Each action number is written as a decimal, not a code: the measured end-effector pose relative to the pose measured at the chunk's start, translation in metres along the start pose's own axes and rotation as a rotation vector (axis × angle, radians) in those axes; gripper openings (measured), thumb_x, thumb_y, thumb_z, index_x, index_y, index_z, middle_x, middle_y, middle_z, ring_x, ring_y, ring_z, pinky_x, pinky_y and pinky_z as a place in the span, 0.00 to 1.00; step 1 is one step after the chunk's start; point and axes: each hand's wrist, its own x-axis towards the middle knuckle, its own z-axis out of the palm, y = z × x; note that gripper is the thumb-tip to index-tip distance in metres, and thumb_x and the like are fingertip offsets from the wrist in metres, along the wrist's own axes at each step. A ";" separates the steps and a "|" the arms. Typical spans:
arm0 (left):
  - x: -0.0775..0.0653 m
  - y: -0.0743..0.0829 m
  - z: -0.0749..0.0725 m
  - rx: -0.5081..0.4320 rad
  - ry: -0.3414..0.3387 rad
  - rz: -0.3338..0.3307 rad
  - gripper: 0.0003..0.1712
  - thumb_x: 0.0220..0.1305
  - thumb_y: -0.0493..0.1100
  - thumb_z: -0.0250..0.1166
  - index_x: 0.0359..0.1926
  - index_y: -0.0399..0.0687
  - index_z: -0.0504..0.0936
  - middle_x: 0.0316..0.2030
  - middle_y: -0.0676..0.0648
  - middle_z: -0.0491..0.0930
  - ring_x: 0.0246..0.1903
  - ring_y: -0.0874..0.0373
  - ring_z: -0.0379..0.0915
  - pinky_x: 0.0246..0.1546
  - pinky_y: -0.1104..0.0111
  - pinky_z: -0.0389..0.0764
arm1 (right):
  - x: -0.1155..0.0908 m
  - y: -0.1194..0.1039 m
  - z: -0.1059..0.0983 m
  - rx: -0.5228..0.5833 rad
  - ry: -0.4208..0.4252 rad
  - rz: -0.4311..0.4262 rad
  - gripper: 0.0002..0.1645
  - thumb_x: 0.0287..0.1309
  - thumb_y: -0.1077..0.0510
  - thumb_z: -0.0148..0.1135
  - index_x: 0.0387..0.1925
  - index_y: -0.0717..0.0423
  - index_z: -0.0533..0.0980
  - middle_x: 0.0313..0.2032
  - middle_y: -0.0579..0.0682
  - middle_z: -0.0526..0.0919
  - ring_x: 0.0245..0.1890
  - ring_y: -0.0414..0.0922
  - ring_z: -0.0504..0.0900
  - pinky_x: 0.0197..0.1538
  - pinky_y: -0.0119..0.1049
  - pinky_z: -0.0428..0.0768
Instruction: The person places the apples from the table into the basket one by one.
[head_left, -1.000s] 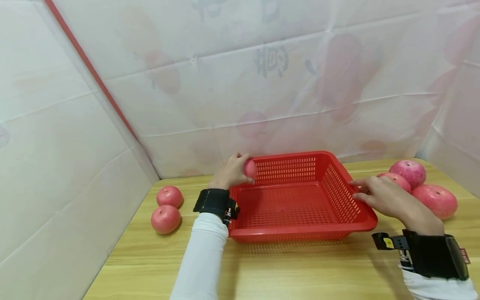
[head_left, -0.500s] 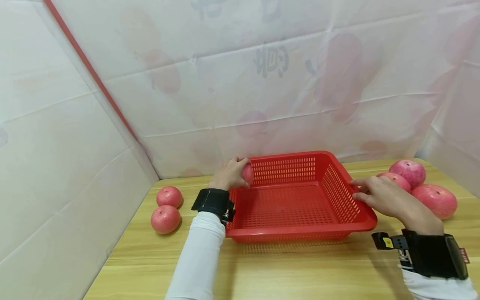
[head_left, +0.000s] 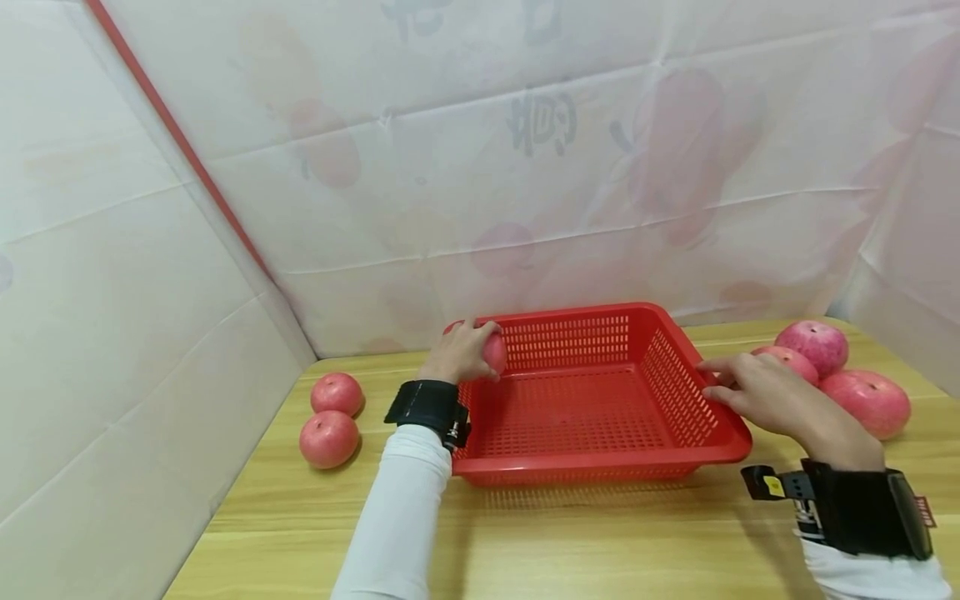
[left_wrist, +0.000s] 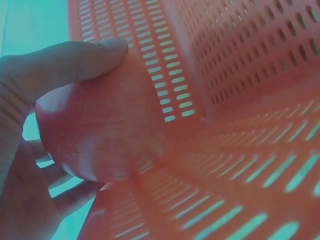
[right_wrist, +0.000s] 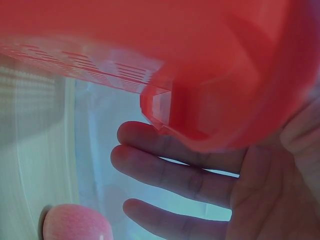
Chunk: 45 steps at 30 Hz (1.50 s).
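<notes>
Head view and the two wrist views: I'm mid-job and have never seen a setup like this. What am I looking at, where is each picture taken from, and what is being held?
There is no robot here: these are a person's own two hands. The wide picture comes from a camera on the head, looking forward and down; the close-ups come from one on each wrist. The left hand grips an apple at the left end of the red basket. The right hand holds the basket's rim at the right end. On the wooden table, two more apples lie left of the basket and three others lie to its right, near the right hand.
</notes>
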 end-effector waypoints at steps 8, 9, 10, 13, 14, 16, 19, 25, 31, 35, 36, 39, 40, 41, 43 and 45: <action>-0.001 0.000 0.002 0.002 -0.032 -0.011 0.44 0.38 0.52 0.74 0.60 0.57 0.67 0.53 0.43 0.68 0.49 0.50 0.62 0.43 0.54 0.76 | 0.001 -0.001 0.000 -0.018 0.011 -0.016 0.20 0.51 0.64 0.59 0.46 0.72 0.73 0.27 0.56 0.82 0.23 0.40 0.76 0.26 0.37 0.77; -0.002 0.000 0.002 0.005 -0.037 -0.015 0.45 0.37 0.52 0.74 0.60 0.57 0.67 0.52 0.43 0.68 0.49 0.50 0.62 0.43 0.54 0.76 | 0.001 -0.002 0.001 -0.016 0.011 -0.019 0.20 0.52 0.64 0.59 0.46 0.72 0.73 0.27 0.55 0.82 0.23 0.40 0.76 0.26 0.37 0.77; -0.002 0.000 0.003 0.004 -0.043 -0.020 0.45 0.37 0.52 0.74 0.60 0.57 0.66 0.52 0.44 0.68 0.49 0.51 0.62 0.43 0.54 0.76 | 0.001 -0.002 0.001 -0.015 0.013 -0.021 0.20 0.51 0.64 0.59 0.46 0.71 0.73 0.27 0.55 0.82 0.24 0.40 0.77 0.27 0.38 0.78; -0.002 0.000 0.004 0.004 -0.060 -0.021 0.47 0.36 0.53 0.74 0.61 0.57 0.66 0.52 0.44 0.68 0.48 0.51 0.62 0.43 0.55 0.76 | 0.001 -0.002 0.002 -0.009 0.012 -0.019 0.20 0.51 0.64 0.59 0.46 0.72 0.73 0.27 0.55 0.82 0.24 0.40 0.77 0.27 0.39 0.79; -0.001 0.000 0.005 0.005 -0.066 -0.018 0.47 0.36 0.53 0.74 0.61 0.57 0.66 0.52 0.44 0.69 0.48 0.51 0.62 0.44 0.55 0.76 | 0.001 -0.002 0.002 -0.008 0.012 -0.018 0.20 0.51 0.64 0.59 0.46 0.72 0.73 0.27 0.55 0.82 0.24 0.40 0.77 0.27 0.40 0.79; -0.001 0.000 0.006 0.005 -0.072 -0.011 0.47 0.36 0.53 0.75 0.61 0.57 0.66 0.51 0.44 0.69 0.48 0.52 0.63 0.45 0.55 0.75 | 0.001 -0.001 0.002 -0.007 0.014 -0.017 0.20 0.51 0.65 0.59 0.46 0.72 0.73 0.27 0.55 0.82 0.24 0.40 0.77 0.28 0.40 0.80; 0.000 0.001 0.006 0.016 -0.079 -0.001 0.47 0.35 0.54 0.75 0.60 0.56 0.67 0.51 0.45 0.71 0.48 0.52 0.64 0.47 0.55 0.74 | 0.002 -0.002 0.002 -0.010 0.015 -0.015 0.20 0.51 0.64 0.59 0.46 0.72 0.73 0.27 0.55 0.82 0.24 0.40 0.77 0.28 0.40 0.80; 0.001 0.000 0.007 0.007 -0.106 -0.001 0.45 0.37 0.52 0.74 0.60 0.55 0.68 0.51 0.46 0.72 0.48 0.53 0.64 0.47 0.54 0.73 | 0.003 -0.003 0.003 -0.016 0.016 -0.009 0.20 0.51 0.63 0.60 0.45 0.71 0.73 0.27 0.56 0.82 0.24 0.41 0.77 0.28 0.41 0.80; 0.002 0.001 0.007 -0.040 -0.137 -0.006 0.33 0.43 0.43 0.72 0.55 0.53 0.74 0.47 0.48 0.75 0.45 0.56 0.64 0.44 0.61 0.76 | 0.004 -0.003 0.003 -0.015 0.016 -0.008 0.20 0.51 0.64 0.60 0.46 0.71 0.73 0.28 0.56 0.82 0.23 0.40 0.76 0.27 0.39 0.80; 0.002 0.003 0.006 -0.064 -0.165 -0.023 0.29 0.46 0.40 0.69 0.53 0.53 0.75 0.47 0.48 0.75 0.44 0.56 0.64 0.44 0.62 0.75 | 0.003 -0.003 0.003 -0.017 0.018 -0.006 0.20 0.51 0.64 0.60 0.46 0.72 0.73 0.28 0.57 0.82 0.23 0.41 0.76 0.27 0.39 0.80; 0.002 0.003 0.007 -0.072 -0.169 -0.027 0.29 0.47 0.40 0.69 0.53 0.53 0.75 0.46 0.48 0.75 0.44 0.56 0.64 0.44 0.63 0.75 | 0.003 -0.003 0.003 -0.017 0.016 -0.004 0.20 0.51 0.64 0.60 0.46 0.72 0.73 0.28 0.57 0.82 0.23 0.40 0.76 0.27 0.39 0.80; 0.001 0.004 0.007 -0.099 -0.170 -0.042 0.29 0.46 0.39 0.70 0.53 0.52 0.75 0.45 0.47 0.75 0.42 0.55 0.64 0.42 0.64 0.76 | 0.002 -0.002 0.003 -0.009 0.006 0.000 0.21 0.51 0.64 0.59 0.46 0.72 0.72 0.28 0.57 0.82 0.23 0.40 0.76 0.26 0.39 0.80; 0.001 0.004 0.008 -0.108 -0.165 -0.043 0.29 0.45 0.38 0.70 0.52 0.51 0.75 0.44 0.47 0.75 0.42 0.55 0.64 0.41 0.64 0.76 | 0.002 -0.002 0.002 -0.006 0.005 0.002 0.21 0.51 0.64 0.59 0.47 0.72 0.72 0.28 0.57 0.82 0.23 0.40 0.76 0.26 0.39 0.80; 0.001 0.004 0.008 -0.113 -0.160 -0.044 0.29 0.45 0.38 0.70 0.52 0.51 0.76 0.44 0.47 0.74 0.42 0.55 0.64 0.41 0.64 0.77 | 0.002 -0.002 0.002 -0.006 0.006 0.000 0.21 0.51 0.64 0.59 0.46 0.72 0.72 0.28 0.57 0.82 0.23 0.40 0.76 0.26 0.39 0.80; 0.001 0.004 0.007 -0.119 -0.152 -0.047 0.28 0.45 0.38 0.70 0.51 0.50 0.76 0.43 0.47 0.74 0.42 0.54 0.64 0.40 0.65 0.77 | 0.003 -0.003 0.001 -0.008 0.009 -0.002 0.20 0.51 0.64 0.59 0.46 0.72 0.72 0.28 0.57 0.82 0.23 0.40 0.76 0.26 0.38 0.80; 0.000 0.004 0.007 -0.121 -0.148 -0.049 0.28 0.44 0.38 0.70 0.50 0.51 0.76 0.43 0.47 0.74 0.42 0.54 0.64 0.40 0.65 0.76 | 0.003 -0.003 0.001 -0.011 0.013 -0.005 0.20 0.51 0.64 0.60 0.46 0.72 0.72 0.28 0.57 0.82 0.23 0.40 0.76 0.26 0.39 0.80</action>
